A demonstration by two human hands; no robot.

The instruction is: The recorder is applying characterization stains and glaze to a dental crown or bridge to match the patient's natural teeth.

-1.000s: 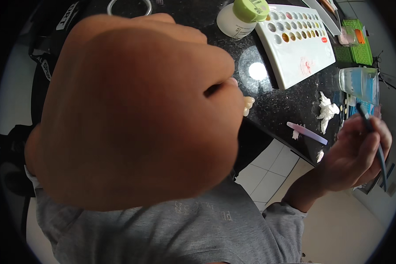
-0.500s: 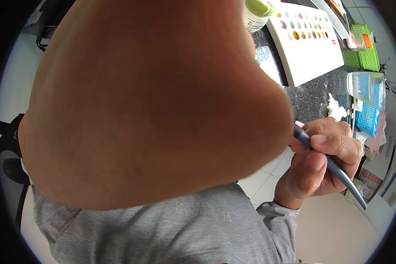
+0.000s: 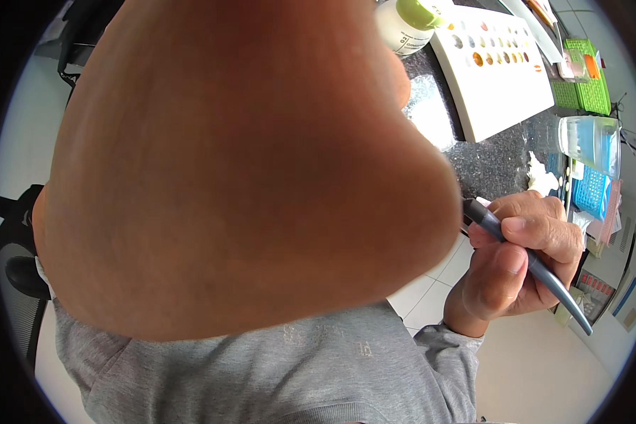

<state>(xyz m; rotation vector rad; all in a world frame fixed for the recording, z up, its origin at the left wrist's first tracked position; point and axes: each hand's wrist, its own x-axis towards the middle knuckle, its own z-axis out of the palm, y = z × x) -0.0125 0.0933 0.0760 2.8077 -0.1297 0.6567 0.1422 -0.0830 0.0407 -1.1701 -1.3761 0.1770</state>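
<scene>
A large, blurred expanse of skin, which looks like my left hand [image 3: 247, 177] and its wrist, fills the left and middle of the picture very close up. Its fingers are out of sight, so what it holds, if anything, is hidden. At the right, my right hand [image 3: 498, 286] is closed, thumb against fingers, on a slim dark grey tapered tool [image 3: 544, 272]. The tool's thin end points down to the right. Its thicker end passes behind the near skin, so I cannot make out its tip.
On the black speckled table [image 3: 491, 166] lies a white palette [image 3: 505, 92] with several coloured wells. Beside it stands a white bottle with a green cap [image 3: 420, 13]. Further right are a clear cup [image 3: 586, 140], crumpled white tissue [image 3: 542, 175], a blue basket [image 3: 591, 191] and a green basket [image 3: 595, 92].
The near skin has shifted slightly left, uncovering more of the bottle and of the tool's thicker end. My right hand keeps its grip, almost in the same place.
</scene>
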